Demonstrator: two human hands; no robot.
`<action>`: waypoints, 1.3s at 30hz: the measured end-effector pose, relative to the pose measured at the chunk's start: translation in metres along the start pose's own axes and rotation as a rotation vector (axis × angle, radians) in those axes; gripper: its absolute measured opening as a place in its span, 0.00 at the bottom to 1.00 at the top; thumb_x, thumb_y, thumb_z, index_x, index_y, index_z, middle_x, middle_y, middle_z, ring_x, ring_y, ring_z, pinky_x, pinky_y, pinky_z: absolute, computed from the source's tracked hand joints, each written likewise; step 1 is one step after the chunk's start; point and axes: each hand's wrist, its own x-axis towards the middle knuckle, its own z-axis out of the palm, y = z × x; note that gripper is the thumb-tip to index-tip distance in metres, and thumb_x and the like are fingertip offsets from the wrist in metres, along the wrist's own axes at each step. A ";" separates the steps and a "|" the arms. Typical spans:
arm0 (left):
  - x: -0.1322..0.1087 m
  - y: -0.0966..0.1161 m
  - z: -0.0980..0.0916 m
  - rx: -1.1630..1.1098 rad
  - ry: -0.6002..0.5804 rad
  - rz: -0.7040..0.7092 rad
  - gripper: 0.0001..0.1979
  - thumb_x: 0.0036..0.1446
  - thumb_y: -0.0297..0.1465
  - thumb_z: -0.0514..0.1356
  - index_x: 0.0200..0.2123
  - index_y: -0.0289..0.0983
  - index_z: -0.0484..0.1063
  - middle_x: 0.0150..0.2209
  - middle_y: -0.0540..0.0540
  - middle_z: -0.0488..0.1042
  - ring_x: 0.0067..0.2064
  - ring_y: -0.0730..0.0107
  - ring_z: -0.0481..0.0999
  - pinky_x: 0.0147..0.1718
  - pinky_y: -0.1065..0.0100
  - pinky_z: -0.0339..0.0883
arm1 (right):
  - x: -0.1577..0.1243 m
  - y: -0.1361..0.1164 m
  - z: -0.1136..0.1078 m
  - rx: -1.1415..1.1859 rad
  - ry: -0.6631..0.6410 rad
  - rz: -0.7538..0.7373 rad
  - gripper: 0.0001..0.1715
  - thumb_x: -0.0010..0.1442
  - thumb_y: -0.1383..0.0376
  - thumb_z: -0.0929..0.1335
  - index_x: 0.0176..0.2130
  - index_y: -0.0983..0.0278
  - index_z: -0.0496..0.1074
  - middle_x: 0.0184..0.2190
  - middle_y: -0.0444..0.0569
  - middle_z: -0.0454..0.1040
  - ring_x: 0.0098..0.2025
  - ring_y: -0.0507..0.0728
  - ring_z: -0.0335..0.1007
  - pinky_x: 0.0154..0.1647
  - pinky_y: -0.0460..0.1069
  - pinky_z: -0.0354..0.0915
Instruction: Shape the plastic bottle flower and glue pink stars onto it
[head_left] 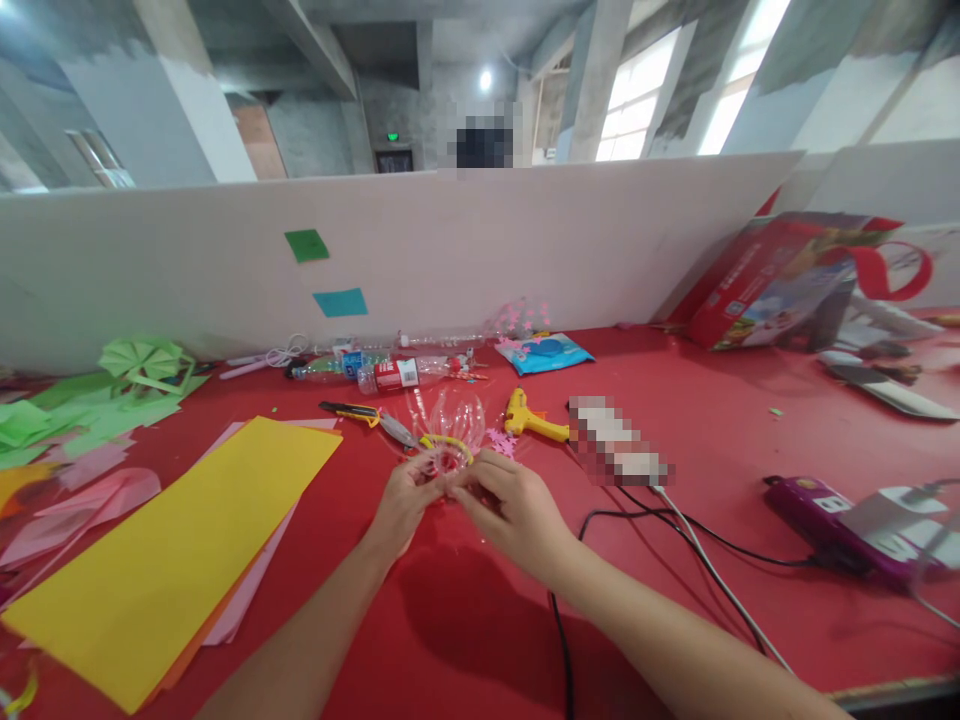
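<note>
Near edge: I log a yellow paper sheet [180, 550] on the left and a black cable [637, 515] on the right, on the red table [465, 620].
Left hand [401, 500]: fingers pinched on the cut plastic bottle piece [450, 425].
Right hand [510, 505]: fingertips closed on the same piece.
Piece: mid-table between both hands, clear strips fanning upward.
Beyond: glue gun [529, 420], utility knife [352, 410].
Farthest: lying bottles [397, 372] by the white partition [450, 240].

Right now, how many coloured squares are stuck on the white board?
2: a green square higher up, a blue square just below-right of it, both on the white board. None looks hidden.
</note>
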 end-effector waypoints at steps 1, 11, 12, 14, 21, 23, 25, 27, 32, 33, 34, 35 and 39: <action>0.000 0.000 0.000 -0.003 0.002 -0.001 0.24 0.39 0.38 0.70 0.41 0.36 0.75 0.28 0.48 0.76 0.28 0.71 0.72 0.30 0.71 0.65 | 0.000 0.000 -0.001 0.003 0.026 -0.006 0.08 0.59 0.70 0.63 0.31 0.64 0.70 0.27 0.45 0.68 0.26 0.51 0.62 0.26 0.44 0.58; 0.001 -0.005 -0.005 -0.010 -0.020 0.017 0.23 0.40 0.35 0.70 0.42 0.38 0.75 0.38 0.46 0.76 0.39 0.66 0.74 0.41 0.67 0.66 | -0.002 0.000 -0.003 -0.037 0.089 -0.065 0.06 0.59 0.69 0.64 0.35 0.64 0.71 0.31 0.48 0.70 0.29 0.51 0.66 0.29 0.45 0.62; 0.001 -0.005 -0.005 -0.004 -0.020 0.015 0.22 0.40 0.35 0.70 0.42 0.38 0.75 0.39 0.46 0.76 0.40 0.65 0.74 0.41 0.67 0.65 | -0.002 -0.001 -0.003 -0.032 0.090 -0.065 0.06 0.59 0.69 0.64 0.35 0.64 0.72 0.31 0.48 0.70 0.29 0.51 0.66 0.29 0.45 0.63; 0.001 -0.004 -0.006 -0.014 -0.019 0.013 0.22 0.41 0.34 0.69 0.42 0.39 0.74 0.39 0.46 0.76 0.41 0.66 0.74 0.41 0.68 0.65 | -0.002 -0.003 -0.005 -0.020 0.086 -0.065 0.07 0.59 0.69 0.64 0.36 0.64 0.72 0.32 0.48 0.70 0.31 0.52 0.67 0.30 0.45 0.63; 0.001 0.001 -0.003 -0.115 -0.028 0.007 0.20 0.42 0.32 0.68 0.42 0.39 0.74 0.39 0.47 0.77 0.37 0.70 0.74 0.37 0.70 0.64 | -0.001 -0.009 -0.009 0.030 0.032 -0.125 0.10 0.58 0.71 0.63 0.39 0.64 0.72 0.32 0.48 0.70 0.31 0.52 0.66 0.31 0.46 0.63; 0.001 0.000 -0.003 -0.109 -0.031 0.011 0.19 0.43 0.32 0.68 0.42 0.38 0.74 0.39 0.46 0.76 0.37 0.69 0.74 0.37 0.70 0.64 | -0.002 -0.009 -0.009 0.041 0.006 -0.140 0.09 0.59 0.70 0.63 0.39 0.64 0.72 0.32 0.48 0.71 0.30 0.51 0.65 0.31 0.46 0.63; 0.002 0.000 -0.003 -0.097 -0.037 0.013 0.18 0.44 0.32 0.68 0.42 0.38 0.73 0.38 0.46 0.76 0.38 0.70 0.73 0.38 0.69 0.64 | -0.003 -0.009 -0.009 0.054 -0.004 -0.136 0.09 0.61 0.68 0.64 0.40 0.64 0.72 0.31 0.48 0.71 0.28 0.51 0.65 0.30 0.45 0.62; 0.002 0.000 -0.003 -0.093 -0.031 0.007 0.19 0.44 0.31 0.68 0.42 0.39 0.73 0.38 0.47 0.76 0.36 0.71 0.73 0.37 0.70 0.64 | -0.004 -0.008 -0.010 0.070 0.014 -0.110 0.10 0.63 0.65 0.62 0.39 0.64 0.72 0.31 0.48 0.71 0.29 0.51 0.65 0.30 0.45 0.62; 0.001 0.002 -0.002 -0.058 -0.037 0.000 0.18 0.44 0.33 0.68 0.41 0.38 0.72 0.29 0.51 0.73 0.26 0.78 0.68 0.28 0.73 0.60 | -0.001 -0.001 -0.010 0.022 0.095 0.032 0.11 0.63 0.67 0.61 0.35 0.64 0.72 0.29 0.47 0.72 0.30 0.52 0.67 0.31 0.46 0.61; 0.001 0.003 -0.002 -0.054 -0.040 -0.001 0.18 0.44 0.33 0.67 0.40 0.38 0.72 0.26 0.52 0.71 0.25 0.78 0.67 0.28 0.73 0.60 | 0.000 0.000 -0.009 0.010 0.103 0.055 0.10 0.62 0.68 0.62 0.35 0.64 0.72 0.29 0.47 0.73 0.30 0.52 0.67 0.30 0.46 0.61; 0.001 0.003 -0.002 -0.054 -0.043 -0.002 0.18 0.44 0.33 0.67 0.40 0.38 0.72 0.25 0.53 0.71 0.25 0.78 0.67 0.28 0.73 0.60 | 0.001 0.001 -0.009 0.002 0.106 0.071 0.09 0.61 0.68 0.62 0.35 0.63 0.72 0.29 0.47 0.73 0.29 0.52 0.67 0.30 0.46 0.61; 0.001 0.002 -0.002 -0.054 -0.044 -0.003 0.18 0.44 0.33 0.67 0.40 0.38 0.72 0.24 0.53 0.70 0.25 0.78 0.67 0.28 0.73 0.60 | 0.001 0.001 -0.009 -0.003 0.107 0.084 0.09 0.60 0.69 0.63 0.35 0.63 0.72 0.29 0.47 0.73 0.29 0.52 0.67 0.30 0.46 0.61; 0.002 0.000 -0.001 -0.041 -0.038 0.000 0.16 0.44 0.32 0.67 0.39 0.38 0.72 0.25 0.53 0.71 0.25 0.77 0.67 0.28 0.73 0.61 | 0.003 0.002 -0.007 -0.021 0.088 0.133 0.09 0.58 0.70 0.63 0.37 0.63 0.73 0.30 0.47 0.73 0.29 0.52 0.67 0.31 0.46 0.61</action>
